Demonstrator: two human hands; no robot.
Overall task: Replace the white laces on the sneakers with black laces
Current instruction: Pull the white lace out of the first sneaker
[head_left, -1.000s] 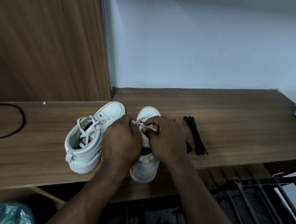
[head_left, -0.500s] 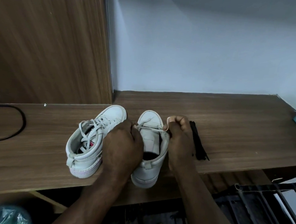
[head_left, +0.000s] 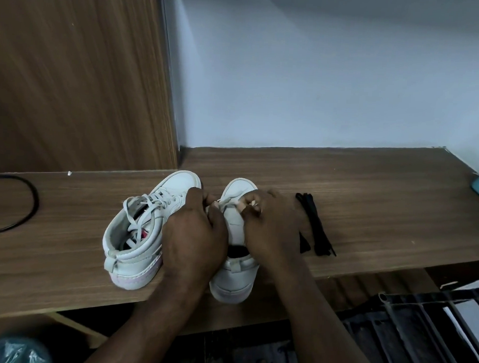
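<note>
The right-hand sneaker's (head_left: 234,278) white lace (head_left: 226,202) is pinched by the left hand (head_left: 195,231) and the right hand (head_left: 272,230). The black laces (head_left: 316,227) are laid just beside the right hand.

Person, only two arms in view. Left hand (head_left: 195,234) is bare, its back facing the camera, with knuckle ridges and faint tendon lines showing. Right hand (head_left: 271,233) is bare too, with short trimmed fingernails (head_left: 252,203) visible on a couple of fingers. Left forearm (head_left: 147,321) and right forearm (head_left: 322,324) are uncovered skin down to the frame edge. Light is dim, so finer skin detail can't be made out.
</note>
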